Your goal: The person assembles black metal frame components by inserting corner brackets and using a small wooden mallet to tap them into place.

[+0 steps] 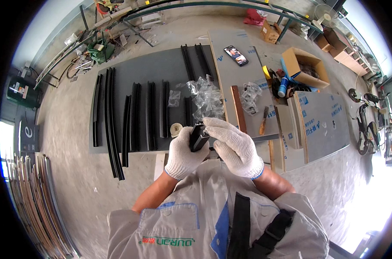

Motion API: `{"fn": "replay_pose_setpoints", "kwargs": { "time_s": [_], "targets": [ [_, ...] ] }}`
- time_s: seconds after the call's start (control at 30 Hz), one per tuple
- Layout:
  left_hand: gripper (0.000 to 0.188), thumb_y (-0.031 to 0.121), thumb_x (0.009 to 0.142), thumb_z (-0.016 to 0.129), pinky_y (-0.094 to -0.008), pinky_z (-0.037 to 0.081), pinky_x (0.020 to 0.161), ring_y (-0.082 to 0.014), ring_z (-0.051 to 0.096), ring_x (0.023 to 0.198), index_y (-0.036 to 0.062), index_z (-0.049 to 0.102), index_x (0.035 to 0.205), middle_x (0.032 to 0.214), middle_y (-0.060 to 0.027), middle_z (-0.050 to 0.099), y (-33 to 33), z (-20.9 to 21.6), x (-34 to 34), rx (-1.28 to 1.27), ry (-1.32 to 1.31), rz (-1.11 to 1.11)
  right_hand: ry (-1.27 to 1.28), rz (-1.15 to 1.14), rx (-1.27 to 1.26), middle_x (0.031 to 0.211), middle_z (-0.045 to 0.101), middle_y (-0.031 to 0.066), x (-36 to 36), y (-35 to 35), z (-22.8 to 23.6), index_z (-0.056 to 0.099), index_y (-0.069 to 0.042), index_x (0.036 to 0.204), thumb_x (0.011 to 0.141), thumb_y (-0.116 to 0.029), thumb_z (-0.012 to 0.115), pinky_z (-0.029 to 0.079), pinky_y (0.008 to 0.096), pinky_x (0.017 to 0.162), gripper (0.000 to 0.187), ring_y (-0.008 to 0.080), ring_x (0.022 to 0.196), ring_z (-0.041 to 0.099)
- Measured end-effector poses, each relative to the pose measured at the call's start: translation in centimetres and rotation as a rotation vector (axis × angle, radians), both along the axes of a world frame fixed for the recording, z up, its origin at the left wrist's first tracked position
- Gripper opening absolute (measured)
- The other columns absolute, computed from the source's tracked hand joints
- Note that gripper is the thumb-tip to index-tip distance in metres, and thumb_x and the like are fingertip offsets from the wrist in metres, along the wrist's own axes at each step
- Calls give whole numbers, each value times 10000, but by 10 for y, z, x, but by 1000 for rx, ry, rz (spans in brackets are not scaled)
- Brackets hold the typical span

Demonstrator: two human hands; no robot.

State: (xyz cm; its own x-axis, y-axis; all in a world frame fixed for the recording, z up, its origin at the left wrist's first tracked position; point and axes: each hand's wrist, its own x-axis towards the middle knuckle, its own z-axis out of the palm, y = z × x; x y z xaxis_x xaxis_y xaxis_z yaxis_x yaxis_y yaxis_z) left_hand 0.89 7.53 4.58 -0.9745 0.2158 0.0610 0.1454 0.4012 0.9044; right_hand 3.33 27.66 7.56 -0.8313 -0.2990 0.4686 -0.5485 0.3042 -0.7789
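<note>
My left hand (181, 152), in a white knit glove, is wrapped round a black metal profile (199, 139) held up in front of my chest. My right hand (237, 149), gloved the same way, has its bent fingers at the profile's upper end; whether a small part is between them is hidden. Just beyond my hands lies a heap of clear plastic bags (206, 97). A roll of tape (176, 129) sits beside my left hand. Several long black profiles (135, 116) lie side by side on the grey panel (118, 67) to the left.
A phone (236, 56) lies on the board at the right, with a reddish-brown strip (238, 109) and a wooden-handled tool (263, 121) nearer me. Further right are a blue can (283, 86), an open cardboard box (306, 69) and stacked panels (323, 125). Long strips (36, 194) stand at far left.
</note>
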Motion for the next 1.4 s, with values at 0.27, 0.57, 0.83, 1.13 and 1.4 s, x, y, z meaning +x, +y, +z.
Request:
{"fn": "replay_pose_setpoints", "kwargs": {
  "time_s": [0.27, 0.57, 0.83, 1.13, 1.4],
  "targets": [
    [356, 159, 829, 815, -403, 598, 696, -343, 772, 780, 4, 636, 1095, 846, -175, 746, -9, 11, 4, -125, 15, -50, 247, -45, 109, 1330, 701, 172, -13, 1, 7, 713, -37, 1252, 871, 29, 738, 559, 455, 995, 387, 367, 1169, 689],
    [413, 180, 798, 857, -407, 599, 713, -360, 772, 837, 18, 641, 1110, 893, -185, 749, -14, 18, 8, -123, 9, -102, 394, -115, 219, 1301, 685, 179, 0, -7, 4, 687, -3, 1230, 791, 37, 793, 539, 509, 997, 454, 368, 1108, 674],
    [406, 160, 793, 843, -408, 605, 709, -360, 769, 822, 22, 651, 1123, 885, -183, 747, -14, -5, 1, -172, 99, -115, 278, -146, 76, 1276, 703, 200, 6, -10, -11, 686, 26, 1223, 853, 29, 772, 553, 482, 1005, 380, 388, 1115, 698],
    [372, 163, 831, 844, -365, 593, 726, -245, 763, 799, -20, 658, 1095, 879, -168, 756, -28, -37, 17, -76, 10, 64, -371, -708, 634, 1189, 706, 177, -22, 49, -172, 601, -49, 1339, 914, -284, 752, 575, 521, 874, 509, 392, 1028, 722],
    [376, 254, 817, 849, -420, 614, 734, -371, 769, 828, 44, 701, 1092, 887, -180, 765, -38, -35, 2, -273, 116, 177, -670, -713, 289, 1185, 682, 161, -8, 73, -233, 491, 12, 1513, 894, -202, 762, 599, 383, 786, 708, 263, 936, 709]
  ]
}}
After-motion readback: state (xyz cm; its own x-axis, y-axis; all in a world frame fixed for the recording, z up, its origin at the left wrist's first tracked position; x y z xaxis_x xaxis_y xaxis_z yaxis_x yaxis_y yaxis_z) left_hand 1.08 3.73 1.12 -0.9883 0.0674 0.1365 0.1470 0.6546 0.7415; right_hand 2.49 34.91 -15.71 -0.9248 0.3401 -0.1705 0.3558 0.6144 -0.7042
